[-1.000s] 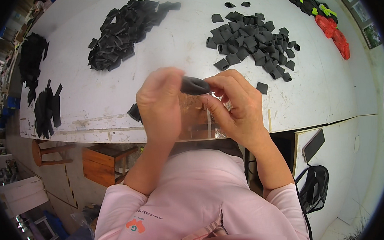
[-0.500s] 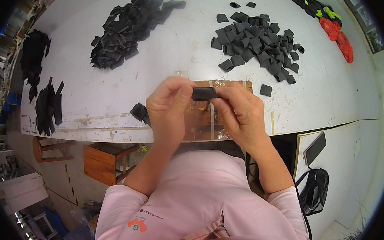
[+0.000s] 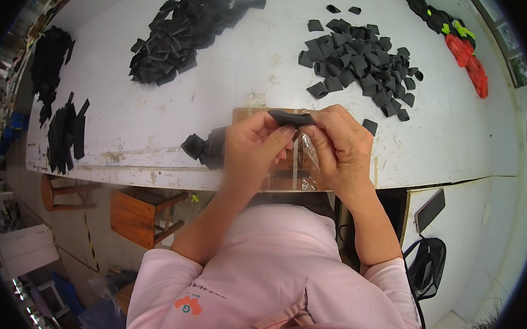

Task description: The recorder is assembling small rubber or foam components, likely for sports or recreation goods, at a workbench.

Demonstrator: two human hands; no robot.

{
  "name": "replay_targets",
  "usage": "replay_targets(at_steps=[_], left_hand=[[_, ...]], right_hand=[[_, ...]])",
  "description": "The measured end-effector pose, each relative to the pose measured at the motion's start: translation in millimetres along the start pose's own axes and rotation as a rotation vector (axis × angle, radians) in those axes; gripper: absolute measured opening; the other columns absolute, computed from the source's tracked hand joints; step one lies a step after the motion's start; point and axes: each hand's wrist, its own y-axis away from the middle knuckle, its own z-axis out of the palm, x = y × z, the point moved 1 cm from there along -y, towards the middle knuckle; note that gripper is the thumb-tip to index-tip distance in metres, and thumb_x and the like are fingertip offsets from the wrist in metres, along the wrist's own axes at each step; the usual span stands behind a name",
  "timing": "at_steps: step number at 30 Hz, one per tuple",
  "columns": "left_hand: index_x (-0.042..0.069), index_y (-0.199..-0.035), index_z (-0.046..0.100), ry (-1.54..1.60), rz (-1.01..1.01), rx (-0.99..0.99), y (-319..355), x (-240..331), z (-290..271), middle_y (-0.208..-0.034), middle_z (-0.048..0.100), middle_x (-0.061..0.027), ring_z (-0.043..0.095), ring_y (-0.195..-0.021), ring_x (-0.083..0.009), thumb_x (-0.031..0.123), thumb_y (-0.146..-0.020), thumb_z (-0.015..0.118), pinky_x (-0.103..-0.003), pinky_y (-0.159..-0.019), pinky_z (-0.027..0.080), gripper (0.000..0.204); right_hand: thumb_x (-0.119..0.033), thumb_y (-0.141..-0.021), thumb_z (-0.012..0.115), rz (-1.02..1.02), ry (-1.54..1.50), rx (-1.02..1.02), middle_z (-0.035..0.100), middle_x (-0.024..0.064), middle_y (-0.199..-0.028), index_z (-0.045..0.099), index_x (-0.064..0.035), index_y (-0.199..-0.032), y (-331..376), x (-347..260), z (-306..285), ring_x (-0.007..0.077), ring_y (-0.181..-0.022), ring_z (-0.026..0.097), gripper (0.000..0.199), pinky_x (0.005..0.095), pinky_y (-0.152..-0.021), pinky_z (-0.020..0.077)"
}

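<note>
we pinch a small black fabric piece (image 3: 291,118) between both hands, left hand (image 3: 251,146) and right hand (image 3: 338,143) closed on its ends. held only by fingertips, it could slip down onto the wooden board (image 3: 288,172) just below our grip.

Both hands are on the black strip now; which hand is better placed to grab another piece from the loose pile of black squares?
Right hand: the black squares lie on its side, just beyond it; the left hand would have to cross over.
</note>
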Motion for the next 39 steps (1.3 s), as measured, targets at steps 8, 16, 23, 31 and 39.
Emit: replay_targets(at_steps=[8, 16, 23, 31, 39], left_hand=[[-0.006, -0.093, 0.047, 1.655, -0.601, -0.443, -1.3, -22.7, -3.3, -0.064, 0.047, -0.0052, 0.035, -0.041, -0.0056, 0.012, -0.088, 0.037, -0.019, -0.033, 0.027, 0.021], [-0.002, -0.1, 0.048, -0.172, 0.062, 0.382, 2.4, -36.2, -41.5, -0.072, 0.051, -0.0065, 0.046, -0.051, -0.0117, 0.008, -0.083, 0.047, -0.022, -0.044, 0.038, 0.02], [0.001, -0.092, 0.051, -1.295, 0.052, 0.765, 27.9, -85.1, -161.9, -0.096, 0.049, -0.0168, 0.048, -0.085, -0.0348, 0.005, -0.073, 0.054, -0.042, -0.071, 0.04, 0.019], [0.0, -0.086, 0.051, -1.172, -0.027, 0.643, 26.0, -79.2, -180.0, -0.09, 0.051, -0.0161, 0.048, -0.087, -0.0328, 0.0, -0.073, 0.049, -0.042, -0.071, 0.04, 0.013], [-0.001, -0.086, 0.056, -1.509, 0.342, 0.249, 45.2, -75.9, -174.2, -0.096, 0.053, -0.0126, 0.052, -0.087, -0.0304, -0.006, -0.068, 0.052, -0.037, -0.075, 0.044, 0.02]], right_hand=[[0.001, -0.073, 0.059, -0.025, 0.038, 0.017, 0.052, 0.0092, -0.066, 0.057, -0.0011, -0.079, 2.1, -3.0, 7.3, 0.0218, -0.056, 0.052, 0.007, 0.0289, -0.049, 0.0408], [-0.01, -0.082, 0.054, 0.272, -0.383, 0.039, 0.054, 0.0036, -0.066, 0.055, 0.0008, -0.08, -24.3, 14.5, -26.3, 0.0089, -0.052, 0.042, 0.011, 0.0217, -0.045, 0.0317], [-0.021, -0.087, 0.049, 0.423, -0.083, 0.368, 0.053, 0.0017, -0.063, 0.06, 0.0006, -0.086, 13.0, 23.4, -12.8, 0.0058, -0.051, 0.042, 0.024, 0.0183, -0.046, 0.0316], [0.001, -0.07, 0.061, -0.051, -0.062, -0.251, 0.053, 0.0079, -0.065, 0.057, -0.0011, -0.079, 48.6, -17.1, 42.7, 0.0227, -0.054, 0.05, 0.01, 0.0301, -0.047, 0.0402], [-0.001, -0.073, 0.06, 0.091, -0.055, -0.322, 0.052, 0.0087, -0.063, 0.057, -0.0012, -0.077, 54.5, -10.3, 47.4, 0.0233, -0.055, 0.051, 0.005, 0.0308, -0.048, 0.0407]])
